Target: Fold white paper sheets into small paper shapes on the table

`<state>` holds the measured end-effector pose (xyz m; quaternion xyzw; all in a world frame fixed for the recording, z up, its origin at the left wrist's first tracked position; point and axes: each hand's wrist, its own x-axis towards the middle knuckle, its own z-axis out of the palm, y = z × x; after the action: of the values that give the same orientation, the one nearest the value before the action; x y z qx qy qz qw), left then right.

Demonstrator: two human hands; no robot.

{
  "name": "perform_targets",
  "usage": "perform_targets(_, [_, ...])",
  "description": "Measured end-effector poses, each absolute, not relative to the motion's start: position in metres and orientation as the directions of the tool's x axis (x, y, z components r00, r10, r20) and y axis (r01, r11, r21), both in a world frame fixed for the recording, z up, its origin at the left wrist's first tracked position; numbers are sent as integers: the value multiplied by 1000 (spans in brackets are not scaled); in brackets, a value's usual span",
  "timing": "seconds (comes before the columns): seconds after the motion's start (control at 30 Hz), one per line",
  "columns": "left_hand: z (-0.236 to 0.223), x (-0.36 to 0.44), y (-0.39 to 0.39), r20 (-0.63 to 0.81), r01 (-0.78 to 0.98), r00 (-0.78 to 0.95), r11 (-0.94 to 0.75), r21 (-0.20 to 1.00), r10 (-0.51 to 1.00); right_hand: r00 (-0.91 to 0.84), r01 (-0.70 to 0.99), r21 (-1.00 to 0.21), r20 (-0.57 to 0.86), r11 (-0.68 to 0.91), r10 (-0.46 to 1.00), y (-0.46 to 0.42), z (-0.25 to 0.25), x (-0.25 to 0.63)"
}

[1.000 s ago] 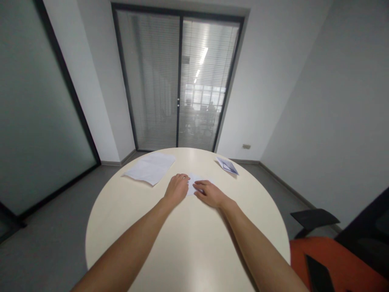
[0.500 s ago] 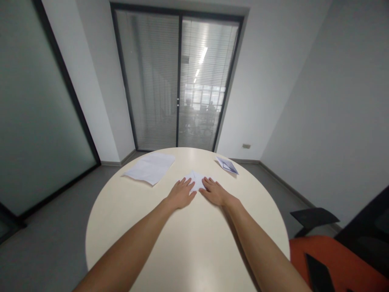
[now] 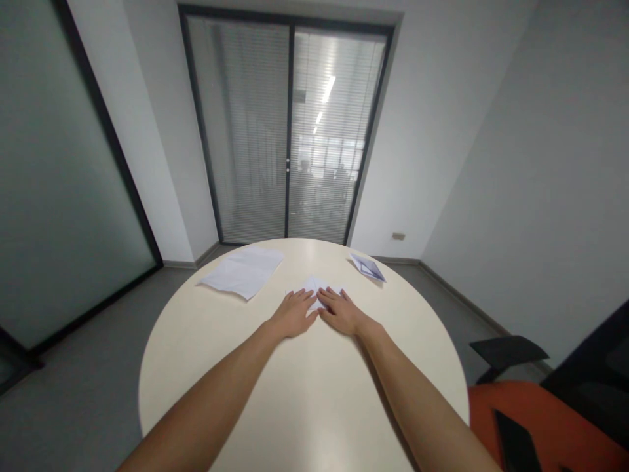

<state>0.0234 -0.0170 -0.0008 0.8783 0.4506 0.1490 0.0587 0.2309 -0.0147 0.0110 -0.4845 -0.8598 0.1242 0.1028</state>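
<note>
A small folded sheet of white paper [image 3: 313, 282] lies flat on the round cream table [image 3: 304, 406], partly covered by both hands. My left hand [image 3: 293, 313] rests palm down on its left part, fingers stretched out. On its right part lies my right hand [image 3: 343, 311], also flat with extended fingers. The fingertips of the two hands are close together over the paper's middle. Much of the paper's outline is hidden under them.
White paper sheets [image 3: 244, 270] lie at the table's far left. A folded paper with a dark printed picture [image 3: 367, 267] lies at the far right. An orange chair [image 3: 545, 426] with black armrests stands at the right. Behind the table is a glazed door with blinds [image 3: 240, 131].
My right hand has slid a little to the left across the paper, toward my left hand. My left hand has hardly moved.
</note>
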Motion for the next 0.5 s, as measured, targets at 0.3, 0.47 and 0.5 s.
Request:
perform_targets(0.3, [1,25,-18,190,784,541,-573,236,819,-367,889,-307,-30,341,930,-8,8,242])
perform_targets(0.47, [-3,25,-15,199,785,545,-579,220,814,-283,927,-268,-41,262,958,-10,11,244])
perform_targets(0.5, [-3,24,-15,203,783,548,-583,218,812,-270,932,-261,-33,252,962,-10,12,244])
